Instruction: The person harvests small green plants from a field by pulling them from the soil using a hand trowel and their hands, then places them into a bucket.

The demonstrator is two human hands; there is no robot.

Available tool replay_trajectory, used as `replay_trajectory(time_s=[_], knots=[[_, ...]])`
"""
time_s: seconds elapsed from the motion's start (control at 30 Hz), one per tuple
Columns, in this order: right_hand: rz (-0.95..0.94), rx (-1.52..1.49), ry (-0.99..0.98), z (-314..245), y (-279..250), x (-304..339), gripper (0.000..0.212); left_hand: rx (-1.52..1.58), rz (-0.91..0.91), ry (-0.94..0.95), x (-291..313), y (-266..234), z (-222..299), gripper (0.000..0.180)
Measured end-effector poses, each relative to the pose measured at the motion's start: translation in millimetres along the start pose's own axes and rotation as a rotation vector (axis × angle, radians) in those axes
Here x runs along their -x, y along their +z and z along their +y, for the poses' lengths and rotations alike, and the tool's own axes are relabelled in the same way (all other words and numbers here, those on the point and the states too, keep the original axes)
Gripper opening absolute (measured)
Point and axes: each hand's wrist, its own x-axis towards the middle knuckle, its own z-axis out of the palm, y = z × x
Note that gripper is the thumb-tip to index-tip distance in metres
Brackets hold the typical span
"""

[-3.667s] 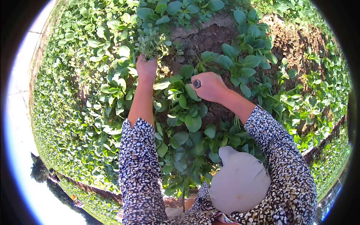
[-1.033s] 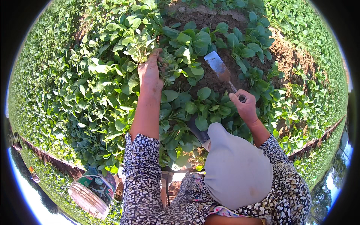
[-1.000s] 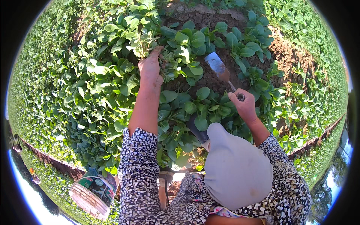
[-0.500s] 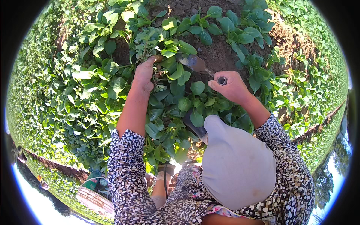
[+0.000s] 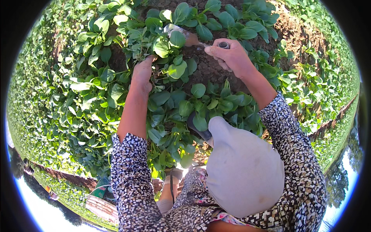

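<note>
Several smooth, rounded leaves (image 5: 177,39) partly screen your metal blade (image 5: 191,39). Your right hand (image 5: 232,57) clasps its handle (image 5: 223,45), your left hand (image 5: 143,72) small-leaved sprigs (image 5: 136,45).

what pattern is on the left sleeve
The left sleeve has a mosaic of small black, white and tan blocks, seen in the head view.

The trowel blade (image 5: 191,38) is dirt-smeared metal. Leaves (image 5: 198,90) look smooth and faintly glossy, soil (image 5: 208,67) rough and matt. The cap (image 5: 243,170) is matt cloth, the 2 sleeves (image 5: 133,174) cloth too, the bucket (image 5: 101,207) scuffed plastic.
</note>
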Motion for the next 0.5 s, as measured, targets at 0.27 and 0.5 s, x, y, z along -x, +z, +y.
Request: replay_trajectory(time_s=[0.27,0.5], knots=[[0.012,-0.155,0.007,33.0,-1.6,20.3,0.025,0.336,-0.121,0.097,11.8,7.3,-3.2,0.022],[-0.028,0.420,-0.210,53.8,7.5,60.4,0.030,-0.349,-0.135,0.119,-0.7,20.2,36.7,0.024]])
